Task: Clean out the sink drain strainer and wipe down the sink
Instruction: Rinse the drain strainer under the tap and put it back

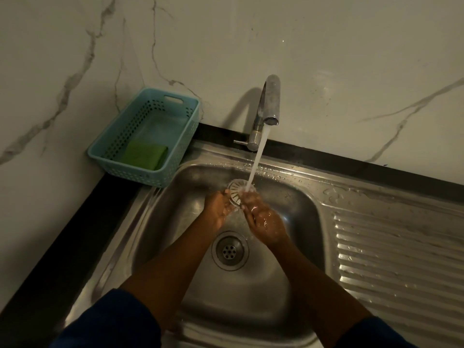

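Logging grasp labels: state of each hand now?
Left hand: holding strainer edge under the tap stream.
Right hand: also on strainer, fingers closed on it.

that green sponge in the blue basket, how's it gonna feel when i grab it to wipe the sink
The green sponge is a thin flat pad, so it is probably light and will bend easily. It lies flat in the basket, so it should not roll. Its surface looks like coarse scouring fibre, so it is likely grippy even in wet hands.

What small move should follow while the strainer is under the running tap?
Probably turn the round metal slotted strainer over under the stream: both hands, left hand and right hand, hold it, and water hits only its far edge.
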